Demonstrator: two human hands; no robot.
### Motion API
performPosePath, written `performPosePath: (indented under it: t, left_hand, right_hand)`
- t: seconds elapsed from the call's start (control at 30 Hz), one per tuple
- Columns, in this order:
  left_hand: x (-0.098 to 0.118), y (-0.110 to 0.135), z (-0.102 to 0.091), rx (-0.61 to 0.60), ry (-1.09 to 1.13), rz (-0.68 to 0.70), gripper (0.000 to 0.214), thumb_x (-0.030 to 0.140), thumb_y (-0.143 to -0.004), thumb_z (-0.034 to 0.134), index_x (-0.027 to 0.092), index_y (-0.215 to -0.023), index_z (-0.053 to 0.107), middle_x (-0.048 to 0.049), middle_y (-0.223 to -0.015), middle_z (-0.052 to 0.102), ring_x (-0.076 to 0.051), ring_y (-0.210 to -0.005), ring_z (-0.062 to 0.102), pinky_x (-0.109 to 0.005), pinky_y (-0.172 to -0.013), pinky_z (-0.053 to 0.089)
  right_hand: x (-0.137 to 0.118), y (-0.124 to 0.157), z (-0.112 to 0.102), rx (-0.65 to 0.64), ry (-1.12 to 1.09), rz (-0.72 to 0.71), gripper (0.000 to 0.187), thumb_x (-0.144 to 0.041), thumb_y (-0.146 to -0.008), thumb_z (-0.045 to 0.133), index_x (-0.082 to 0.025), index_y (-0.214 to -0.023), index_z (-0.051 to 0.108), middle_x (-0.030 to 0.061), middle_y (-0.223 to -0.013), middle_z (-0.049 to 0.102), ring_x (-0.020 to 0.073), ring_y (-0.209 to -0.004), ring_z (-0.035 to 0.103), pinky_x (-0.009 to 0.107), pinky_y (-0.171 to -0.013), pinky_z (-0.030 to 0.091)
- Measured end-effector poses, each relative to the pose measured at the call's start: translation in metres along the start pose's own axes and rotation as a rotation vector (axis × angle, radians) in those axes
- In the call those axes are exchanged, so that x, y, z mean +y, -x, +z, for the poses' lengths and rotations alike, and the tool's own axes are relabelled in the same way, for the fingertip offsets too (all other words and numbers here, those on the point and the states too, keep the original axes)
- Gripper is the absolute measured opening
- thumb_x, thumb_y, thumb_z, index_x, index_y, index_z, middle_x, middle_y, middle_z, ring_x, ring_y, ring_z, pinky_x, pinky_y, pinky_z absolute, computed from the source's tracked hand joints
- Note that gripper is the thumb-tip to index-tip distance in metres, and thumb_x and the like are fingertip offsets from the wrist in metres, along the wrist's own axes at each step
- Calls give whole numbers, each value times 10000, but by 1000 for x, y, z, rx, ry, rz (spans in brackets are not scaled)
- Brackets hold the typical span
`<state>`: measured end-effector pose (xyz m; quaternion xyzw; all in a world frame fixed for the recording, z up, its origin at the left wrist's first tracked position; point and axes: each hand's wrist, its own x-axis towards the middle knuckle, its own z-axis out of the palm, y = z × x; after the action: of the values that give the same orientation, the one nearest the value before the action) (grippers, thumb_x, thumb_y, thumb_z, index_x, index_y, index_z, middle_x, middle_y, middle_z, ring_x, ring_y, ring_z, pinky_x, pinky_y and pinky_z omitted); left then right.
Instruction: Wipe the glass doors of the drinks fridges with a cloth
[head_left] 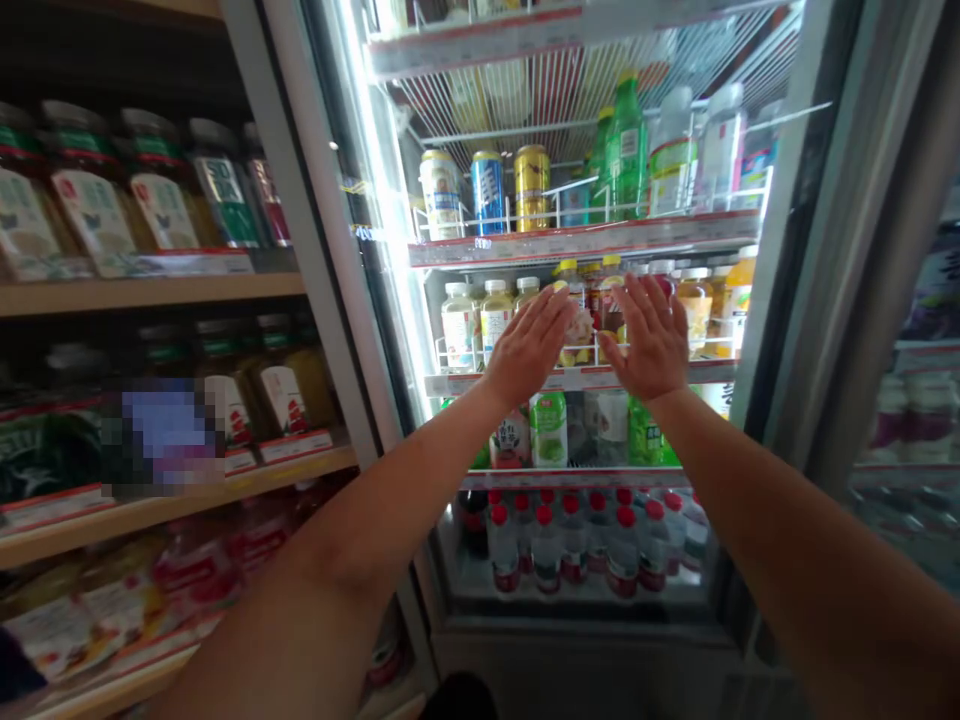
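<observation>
Reaching forward with both arms outstretched, the person holds the left hand (529, 345) and the right hand (651, 340) up before a drinks refrigerator (592, 636), backs toward the camera. Both hands are spread flat, fingers extended and nothing gripped; whether they touch anything, or whether door glass lies between, I cannot tell. Between them, on the middle shelf, stands a yellow-capped bottle (580, 325), partly covered by the left fingers, with another yellow cap (612, 262) close by; their labels are too blurred to read. White-capped bottles (459, 325) stand to the left, the nearer ones overlapped by the left hand, and orange juice bottles (739, 300) to the right. One shelf down, the forearms cut across a green-labelled container (550, 430) and a green pack (651, 430). Red-capped clear bottles (546, 550) crowd the bottom, their rear rows hard to separate. Above the hands are a blue can (488, 193), a gold can (532, 188) and a green bottle (627, 150); the topmost shelf is cut off. On the left-hand rack, bottles (90, 190) sit in shadow, and a pixelated patch (161, 435) hides part of a lower shelf. The right edge is dim and smeared, its goods unreadable
</observation>
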<state>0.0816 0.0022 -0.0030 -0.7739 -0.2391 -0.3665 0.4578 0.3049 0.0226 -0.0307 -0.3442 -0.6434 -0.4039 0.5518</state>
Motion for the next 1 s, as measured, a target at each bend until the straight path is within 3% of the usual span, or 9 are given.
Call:
performPosePath:
  t: [0.1,0.2,0.37,0.47,0.6,0.7,0.77,0.87,1.0]
  left_hand:
    - [14,-13,7,-47,8,19,508,195,-1069,300,116,-1571,301,-104,-1641,386,-198,-1585,132,-419,-1302,290]
    - [25,-23,16,-56,13,52,503,165,-1066,252,93,-1561,317,-78,-1661,354,-155,-1580,47,-376,-1308,276]
    - [33,-23,20,-138,-12,78,530,176,-1056,258,130,-1583,295,-62,-1698,257,-176,-1577,-12,-488,-1305,264]
    - [21,-9,9,-165,-22,185,583,190,-1016,389,137,-1589,300,-68,-1706,232,-210,-1585,-27,-490,-1307,243]
    - [-19,22,-14,-149,-114,340,654,258,-1013,468,219,-1623,236,-51,-1676,317,-233,-1590,71,-499,-1318,164]
    - [-49,41,-25,-66,-203,141,714,302,-1028,472,206,-1650,134,-103,-1667,323,-260,-1590,110,-532,-1313,110]
    - [-57,48,-27,-53,-206,18,729,335,-1036,460,206,-1656,99,-113,-1676,295,-286,-1589,120,-563,-1307,90]
    - [-54,52,-23,-41,-164,-61,697,331,-1051,407,240,-1658,77,-63,-1690,264,-285,-1591,128,-573,-1311,57]
    - [-45,54,-19,-28,-157,-96,708,314,-1050,401,256,-1659,42,-41,-1692,259,-274,-1593,125,-569,-1316,67]
  right_hand:
    - [3,2,1,7,-4,-24,688,-533,-984,475,-201,-1577,365,130,-1606,455,293,-1529,354,530,-1237,256]
    - [5,4,2,5,6,-56,712,-548,-976,471,-191,-1580,348,135,-1620,432,300,-1540,331,547,-1243,242]
    - [3,7,1,-85,5,-119,659,-579,-964,475,-234,-1524,452,81,-1595,480,344,-1566,250,599,-1262,167]
    - [1,8,0,-126,24,-137,527,-532,-985,471,-291,-1446,552,43,-1567,521,337,-1552,288,588,-1261,162]
    - [2,10,2,-84,19,-173,472,-485,-979,505,-281,-1397,582,34,-1573,515,310,-1539,326,564,-1239,227]
    - [3,11,3,-63,-11,-159,497,-428,-974,497,-232,-1429,539,73,-1559,530,285,-1535,340,535,-1240,240]
    - [4,10,3,-61,-27,-127,531,-370,-978,468,-200,-1481,485,101,-1554,531,273,-1530,352,523,-1240,247]
    - [5,9,0,-53,-17,-102,546,-306,-991,436,-216,-1530,439,108,-1569,511,260,-1515,381,507,-1234,272]
    - [4,12,-3,-54,-2,-115,491,-247,-998,473,-307,-1483,516,84,-1584,494,262,-1514,385,509,-1226,304]
